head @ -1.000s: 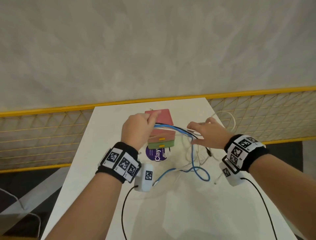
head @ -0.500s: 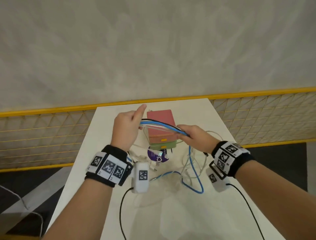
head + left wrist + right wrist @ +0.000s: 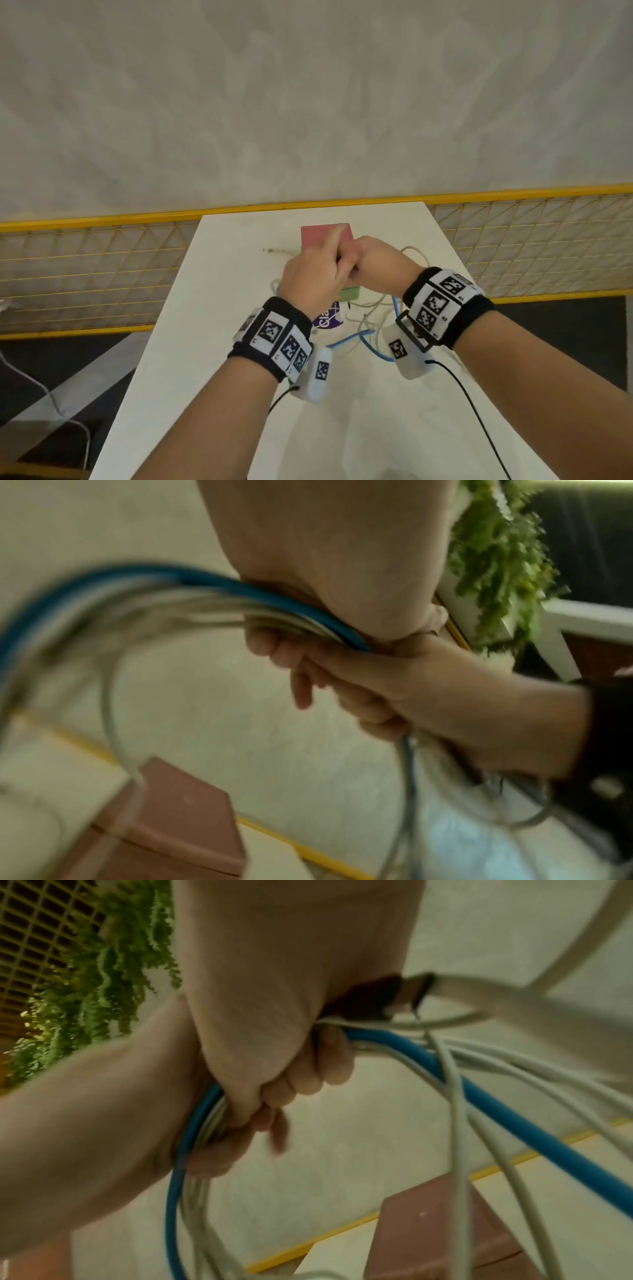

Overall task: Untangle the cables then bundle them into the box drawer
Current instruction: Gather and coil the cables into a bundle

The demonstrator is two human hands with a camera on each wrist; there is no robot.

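Over the pink box [image 3: 325, 236] my two hands meet, both gripping one bundle of cables. My left hand [image 3: 313, 277] curls round the blue cable [image 3: 274, 593] and the white cables [image 3: 192, 601] beside it. My right hand [image 3: 376, 267] has its fingers [image 3: 308, 1074] wrapped round the same bundle [image 3: 411, 1053]. Loops of blue cable [image 3: 376, 351] and white cable [image 3: 371, 308] hang from the hands down to the white table [image 3: 222, 325]. The box's green lower part [image 3: 351, 294] shows under the hands; whether a drawer stands out of it is hidden.
A round purple-labelled tub [image 3: 327, 317] sits just in front of the box. A white cable end [image 3: 277, 251] lies to the left of the box. Yellow mesh railings [image 3: 85, 274] flank the table. Green hanging plants [image 3: 103, 974] show in the wrist views.
My hands, apart with a stretch of cables between them, have come together over the box. The stretch is now folded into one bundle held by both.
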